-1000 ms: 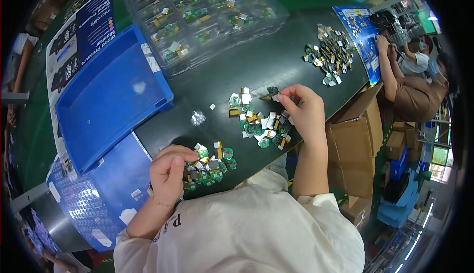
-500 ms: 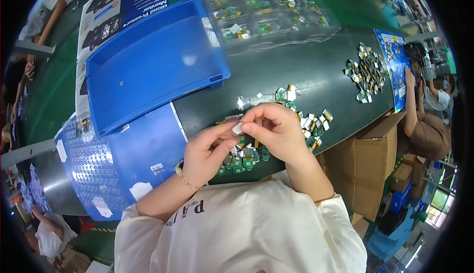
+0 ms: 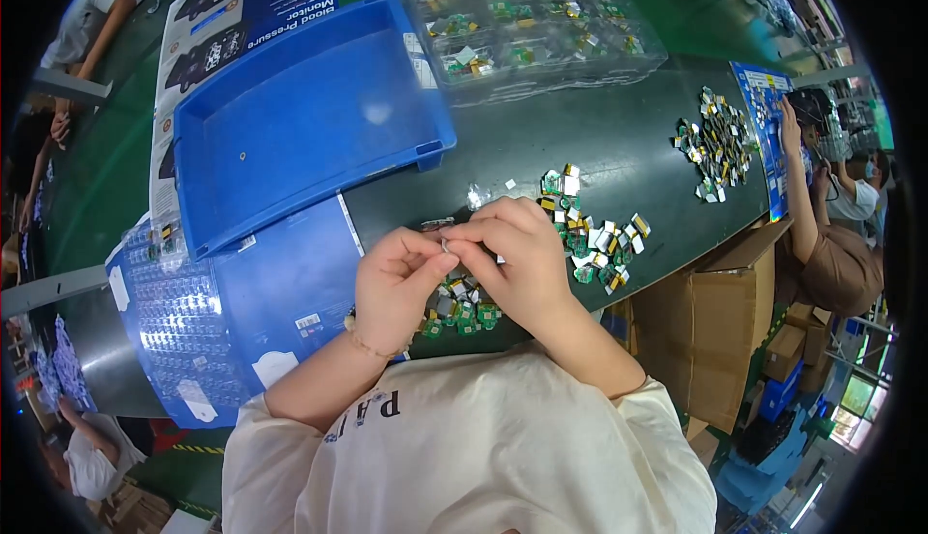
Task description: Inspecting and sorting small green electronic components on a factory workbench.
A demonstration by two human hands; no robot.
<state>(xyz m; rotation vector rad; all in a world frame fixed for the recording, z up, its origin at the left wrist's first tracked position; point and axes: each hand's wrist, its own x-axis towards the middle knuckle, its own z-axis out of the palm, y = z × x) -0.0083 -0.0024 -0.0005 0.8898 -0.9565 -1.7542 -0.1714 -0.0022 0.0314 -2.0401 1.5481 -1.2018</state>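
My left hand [image 3: 394, 278] and my right hand [image 3: 517, 254] meet above the near edge of the dark green table. Their fingertips pinch a small whitish piece [image 3: 445, 244] between them; the fingers cover most of it, so its exact kind is unclear. Just beneath my hands lies a pile of small green circuit boards [image 3: 466, 316] with white and silver parts, half hidden by my fingers. More loose boards [image 3: 611, 244], many with white faces, are spread to the right of my right hand.
A blue plastic tray [image 3: 309, 138] stands at the left on printed cardboard. Stacked clear blister trays [image 3: 551, 78] with boards sit at the back. An empty-looking blister tray [image 3: 179, 317] is far left. Another board heap [image 3: 720, 143] lies right, near a co-worker's arm [image 3: 795, 162]. A cardboard box [image 3: 710, 331] abuts the table.
Both hands have shifted slightly left and drawn closer together, fingertips now touching around the small piece. Less of its white face shows. At the right, the co-worker's hand has moved up.
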